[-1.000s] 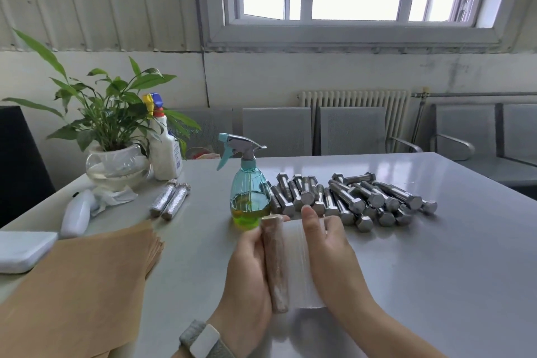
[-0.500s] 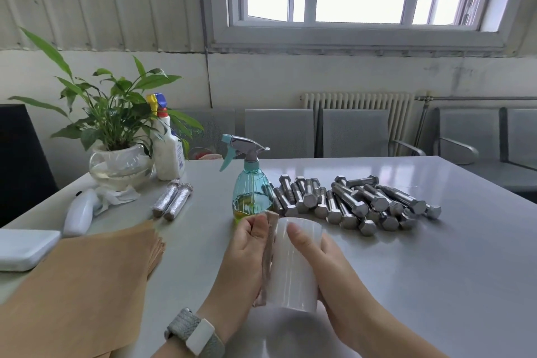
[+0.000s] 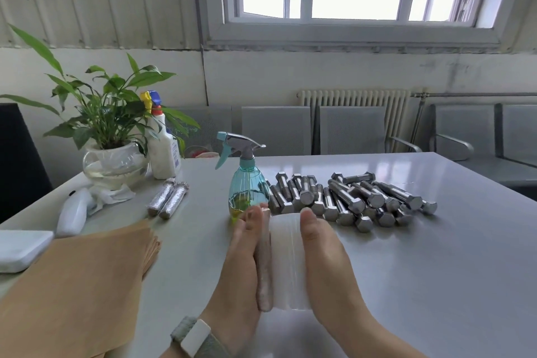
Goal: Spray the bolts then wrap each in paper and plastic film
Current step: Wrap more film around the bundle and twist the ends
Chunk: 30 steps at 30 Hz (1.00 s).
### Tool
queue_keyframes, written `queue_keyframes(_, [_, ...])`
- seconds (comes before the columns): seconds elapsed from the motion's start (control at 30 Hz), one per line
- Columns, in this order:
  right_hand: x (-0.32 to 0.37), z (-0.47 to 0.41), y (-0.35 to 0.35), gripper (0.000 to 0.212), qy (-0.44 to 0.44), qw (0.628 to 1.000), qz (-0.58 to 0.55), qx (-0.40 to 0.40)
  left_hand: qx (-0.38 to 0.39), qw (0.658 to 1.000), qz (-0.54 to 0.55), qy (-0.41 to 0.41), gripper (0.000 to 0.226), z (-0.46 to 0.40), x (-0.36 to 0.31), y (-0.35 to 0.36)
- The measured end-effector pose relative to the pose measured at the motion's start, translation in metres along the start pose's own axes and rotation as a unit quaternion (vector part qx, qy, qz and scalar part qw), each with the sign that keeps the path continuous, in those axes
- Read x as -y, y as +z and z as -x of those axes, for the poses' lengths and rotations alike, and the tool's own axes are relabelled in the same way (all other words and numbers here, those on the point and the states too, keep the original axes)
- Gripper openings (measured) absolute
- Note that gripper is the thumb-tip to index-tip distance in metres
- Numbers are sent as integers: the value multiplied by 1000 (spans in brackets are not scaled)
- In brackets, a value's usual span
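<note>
on my far left the stack of brown paper (image 3: 78,285) runs off the near edge of the table (image 3: 436,270), and beyond it two wrapped bolts (image 3: 168,201) lie side by side, already finished as far as i can judge. my left hand (image 3: 238,264) has its fingers curled round a paper-wrapped bolt (image 3: 263,273), pressing it against the roll of plastic film (image 3: 287,261), which my right hand (image 3: 325,264) grips with the thumb on top. so this one looks to be at the film stage. just past my fingertips stands the spray bottle (image 3: 247,192), close enough to knock. to the right the pile of bare bolts (image 3: 351,197) waits, most of the job by my reckoning. further right the tabletop lies bare to its far edge, good room for rolling.
</note>
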State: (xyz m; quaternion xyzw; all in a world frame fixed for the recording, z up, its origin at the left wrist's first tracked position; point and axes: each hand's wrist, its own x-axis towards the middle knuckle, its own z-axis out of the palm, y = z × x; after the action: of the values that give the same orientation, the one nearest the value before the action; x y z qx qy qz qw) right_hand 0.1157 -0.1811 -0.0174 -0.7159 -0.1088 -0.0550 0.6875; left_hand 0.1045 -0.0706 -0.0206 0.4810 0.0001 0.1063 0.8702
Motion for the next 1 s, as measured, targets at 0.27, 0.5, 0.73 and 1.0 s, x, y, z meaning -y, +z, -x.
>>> queue_keyframes(0.27, [-4, -6, -5, 70, 135, 979, -137, 64, -32, 994, -102, 21, 46, -8, 5, -3])
queue_keyframes(0.5, [0, -10, -7, 72, 63, 990, -79, 100, -34, 971, -211, 102, 55, -13, 0, -10])
queue_keyframes(0.73, [-2, -5, 2, 73, 48, 996, -67, 27, -31, 987, -116, 103, 54, -8, 1, 0])
queue_keyframes(1.0, [-7, -7, -1, 55, 25, 999, -26, -28, -16, 999, -26, 12, 40, -2, 9, 2])
